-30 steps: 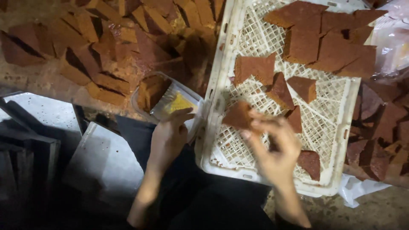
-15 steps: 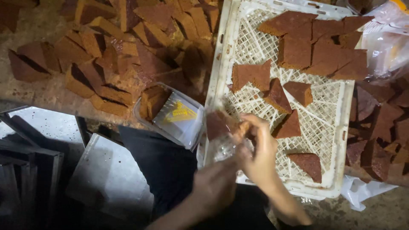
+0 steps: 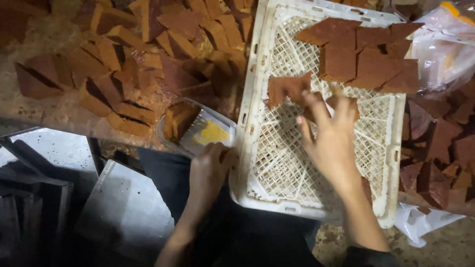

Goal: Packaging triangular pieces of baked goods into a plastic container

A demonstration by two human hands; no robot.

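I see a dim, crumb-strewn tabletop (image 3: 54, 116) with a white lattice crate (image 3: 257, 89) across it. My right hand (image 3: 329, 141) lies open, fingers spread over brown slabs (image 3: 287, 88) mid-crate, gripping nothing I can make out. My left hand (image 3: 210, 170) curls on the crate's near corner, beside a clear tub (image 3: 198, 131) of pieces. The crate's lower half is bare mesh. More slabs (image 3: 361, 54) fill its far end. Half a second ago both hands met lower down around one piece; now they're apart.
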